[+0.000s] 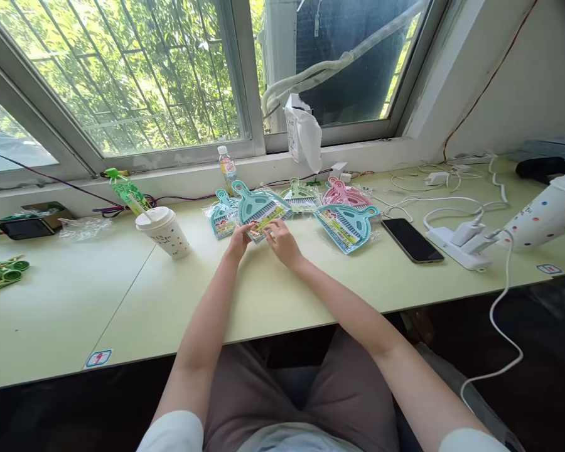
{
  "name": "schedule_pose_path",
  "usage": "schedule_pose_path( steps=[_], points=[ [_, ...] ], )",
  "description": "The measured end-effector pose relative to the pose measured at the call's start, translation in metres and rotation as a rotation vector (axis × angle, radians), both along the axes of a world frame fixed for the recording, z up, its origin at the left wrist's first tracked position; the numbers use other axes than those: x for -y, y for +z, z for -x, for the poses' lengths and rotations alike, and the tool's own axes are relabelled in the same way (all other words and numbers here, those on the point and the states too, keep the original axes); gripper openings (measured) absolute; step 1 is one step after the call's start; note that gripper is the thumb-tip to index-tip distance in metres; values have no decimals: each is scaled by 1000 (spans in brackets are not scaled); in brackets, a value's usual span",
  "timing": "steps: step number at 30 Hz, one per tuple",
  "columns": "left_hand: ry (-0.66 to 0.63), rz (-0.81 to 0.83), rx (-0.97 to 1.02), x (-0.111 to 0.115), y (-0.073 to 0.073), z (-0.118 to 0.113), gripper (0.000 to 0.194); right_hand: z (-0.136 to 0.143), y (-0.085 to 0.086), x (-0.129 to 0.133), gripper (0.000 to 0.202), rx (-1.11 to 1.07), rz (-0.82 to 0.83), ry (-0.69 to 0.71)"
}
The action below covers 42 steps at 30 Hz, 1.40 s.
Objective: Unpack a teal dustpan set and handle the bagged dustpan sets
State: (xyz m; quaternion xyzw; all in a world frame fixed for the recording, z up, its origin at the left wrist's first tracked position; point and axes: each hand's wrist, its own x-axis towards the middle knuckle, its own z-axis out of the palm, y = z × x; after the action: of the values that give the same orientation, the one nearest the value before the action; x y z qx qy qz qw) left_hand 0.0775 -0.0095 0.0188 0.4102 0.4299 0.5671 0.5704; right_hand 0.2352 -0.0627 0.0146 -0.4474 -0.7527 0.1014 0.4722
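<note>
left hand (240, 242) and right hand (283, 243) on teal, yellow-labelled dustpan (255, 206)

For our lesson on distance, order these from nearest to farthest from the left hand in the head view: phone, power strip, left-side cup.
1. Left-side cup: left of the left hand.
2. Phone: on the right.
3. Power strip: farther right, past the phone.

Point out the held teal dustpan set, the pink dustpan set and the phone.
Held teal dustpan set (260, 204): head view, on the pan's front.
Pink dustpan set (347, 194): head view, on the pan.
Phone (412, 240): head view, middle of its dark screen.
</note>
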Motion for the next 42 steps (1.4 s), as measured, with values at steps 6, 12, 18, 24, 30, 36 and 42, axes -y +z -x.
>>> schedule_pose_path(
  steps=[6,12,18,24,30,36,42],
  points=[
    [-96,-58,6,7,4,3,36,-13,-14,-30,18,-634,294,-34],
    [-239,-64,-56,14,5,7,42,-20,-18,-40,29,-1192,597,54],
    [-343,-13,-61,12,3,11,46,-23,-13,-37,30,-1155,558,87],
    [-318,116,26,5,2,9,55,-22,-2,-32,50,-1233,546,157],
    [-72,166,37,-10,-5,8,42,-33,5,-35,42,-1232,633,72],
    [293,120,135,-27,-6,17,24,-37,12,-36,35,-1056,625,211],
    [313,-85,36,-19,4,28,45,-50,12,-39,38,-970,641,229]
  ],
)
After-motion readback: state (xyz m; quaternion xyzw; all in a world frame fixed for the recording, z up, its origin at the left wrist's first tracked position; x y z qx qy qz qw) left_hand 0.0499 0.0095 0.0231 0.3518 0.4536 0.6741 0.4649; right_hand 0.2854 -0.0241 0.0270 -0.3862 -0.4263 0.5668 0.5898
